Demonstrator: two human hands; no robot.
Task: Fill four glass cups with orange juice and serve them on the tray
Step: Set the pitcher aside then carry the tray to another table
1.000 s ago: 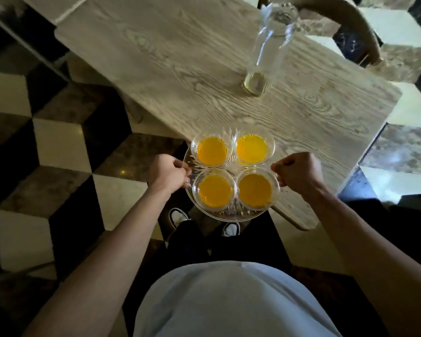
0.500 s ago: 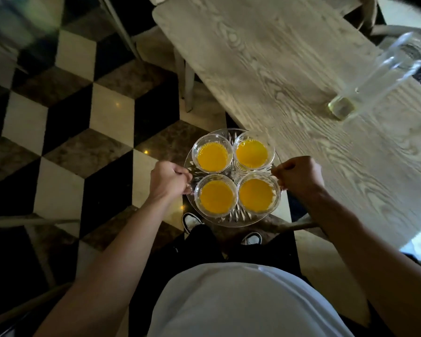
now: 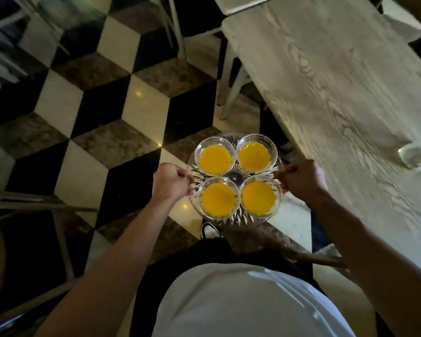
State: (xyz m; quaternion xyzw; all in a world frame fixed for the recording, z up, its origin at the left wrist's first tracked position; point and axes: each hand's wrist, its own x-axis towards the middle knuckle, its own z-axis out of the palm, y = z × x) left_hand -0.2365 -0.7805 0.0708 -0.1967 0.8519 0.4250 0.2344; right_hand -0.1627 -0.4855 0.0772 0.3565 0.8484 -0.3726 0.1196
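A round cut-glass tray is held in the air over the floor, left of the wooden table. Several glass cups of orange juice stand on it in a square: far left, far right, near left, near right. My left hand grips the tray's left rim. On the right rim my right hand is closed. The glass bottle stands on the table at the right, blurred and nearly drained.
The pale wooden table fills the right side. Its white legs and chair frames stand on the black, white and brown tiled floor. My shoe shows under the tray.
I have turned left with the tray, so it has left the tabletop and now hangs over the floor. The table and bottle have slid to the right. Both hands keep their grip.
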